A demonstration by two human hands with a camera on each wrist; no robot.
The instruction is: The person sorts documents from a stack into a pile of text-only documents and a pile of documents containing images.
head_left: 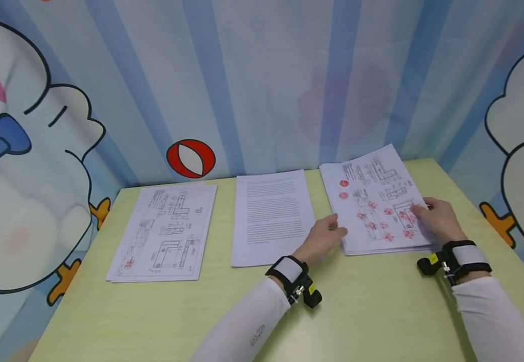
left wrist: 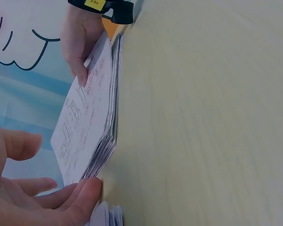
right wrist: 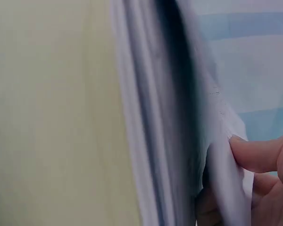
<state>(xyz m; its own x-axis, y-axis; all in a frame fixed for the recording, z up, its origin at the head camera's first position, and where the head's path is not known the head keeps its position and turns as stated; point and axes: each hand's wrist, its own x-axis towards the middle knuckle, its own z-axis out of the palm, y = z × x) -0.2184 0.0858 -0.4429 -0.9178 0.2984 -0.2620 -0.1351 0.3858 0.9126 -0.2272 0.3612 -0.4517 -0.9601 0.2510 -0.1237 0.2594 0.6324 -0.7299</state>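
Note:
On the right of the table lies a stack of papers with line drawings and red round stamps. My right hand pinches the upper sheets at its right edge, thumb on top and fingers beneath. In the right wrist view a gap shows between the lifted sheets and those below. My left hand is at the stack's near left side; in the left wrist view its fingertips are at the stack's corner, thumb held apart. A stack of text pages lies beside the left hand.
A further stack of drawings lies on the left of the pale yellow-green table. Behind the table hangs a blue striped curtain with cartoon figures. Each wrist wears a strap with a small black camera.

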